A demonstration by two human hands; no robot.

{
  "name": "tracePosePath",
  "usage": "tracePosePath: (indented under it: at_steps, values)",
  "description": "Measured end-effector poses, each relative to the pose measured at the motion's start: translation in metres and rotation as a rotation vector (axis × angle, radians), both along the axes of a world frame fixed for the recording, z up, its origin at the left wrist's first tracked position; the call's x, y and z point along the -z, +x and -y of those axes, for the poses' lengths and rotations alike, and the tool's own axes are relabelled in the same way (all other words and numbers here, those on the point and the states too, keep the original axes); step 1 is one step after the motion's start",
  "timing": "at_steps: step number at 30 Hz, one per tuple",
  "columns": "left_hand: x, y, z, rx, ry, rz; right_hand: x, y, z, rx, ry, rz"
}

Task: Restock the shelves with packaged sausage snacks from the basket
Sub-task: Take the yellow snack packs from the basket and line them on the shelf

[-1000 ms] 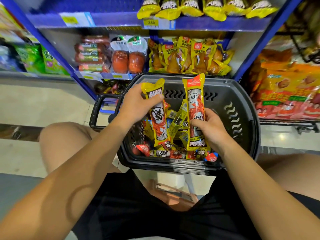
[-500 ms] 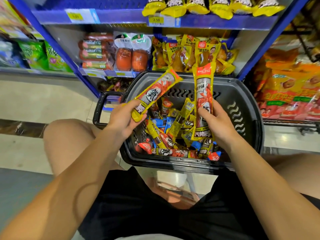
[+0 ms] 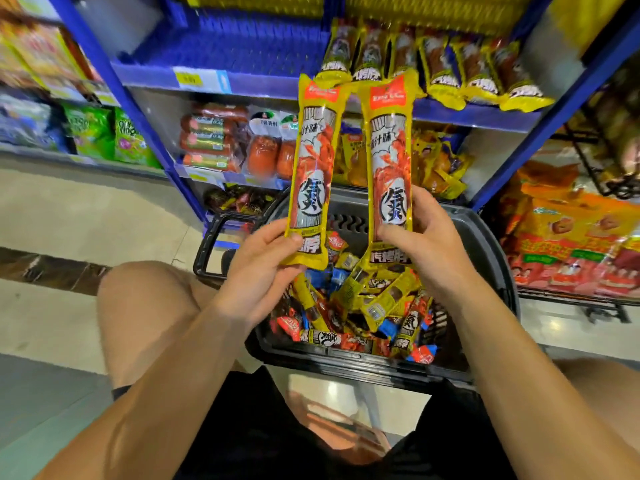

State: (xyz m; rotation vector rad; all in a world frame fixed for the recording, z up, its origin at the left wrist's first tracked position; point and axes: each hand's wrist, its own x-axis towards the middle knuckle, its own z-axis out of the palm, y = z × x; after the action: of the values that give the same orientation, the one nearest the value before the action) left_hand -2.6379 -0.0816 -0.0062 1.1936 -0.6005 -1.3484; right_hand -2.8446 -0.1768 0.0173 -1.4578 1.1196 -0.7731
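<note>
I see my left hand [image 3: 258,271] and right hand [image 3: 420,244] each gripping one sausage pack upright at frame centre, while the basket [image 3: 485,237] below remains quite full.

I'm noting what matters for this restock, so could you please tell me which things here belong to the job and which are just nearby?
Job: left hand and right hand, each gripping a sausage pack; basket; matching shelf row.

Nearby: green snack bags; red sausages; orange bags.
</note>
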Motion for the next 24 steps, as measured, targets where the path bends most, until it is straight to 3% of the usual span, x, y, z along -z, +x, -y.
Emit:
tracePosePath:
  at_steps: [7, 13, 19, 21, 24]
  values:
    - [-0.047, 0.034, 0.055, -0.214, -0.044, 0.121, -0.036, 0.031, 0.037, 0.082, -0.145, 0.009]
    - [-0.071, 0.076, 0.119, -0.23, -0.088, 0.263, -0.057, 0.065, 0.07, 0.183, -0.191, -0.006]
    - [-0.084, 0.107, 0.184, -0.239, -0.015, 0.414, -0.068, 0.085, 0.099, 0.19, -0.188, -0.043]
    - [-0.089, 0.117, 0.203, -0.253, 0.058, 0.603, -0.07, 0.089, 0.106, 0.196, -0.179, -0.052]
    - [-0.1, 0.127, 0.22, -0.211, 0.182, 1.128, -0.072, 0.091, 0.112, 0.193, -0.162, -0.062]
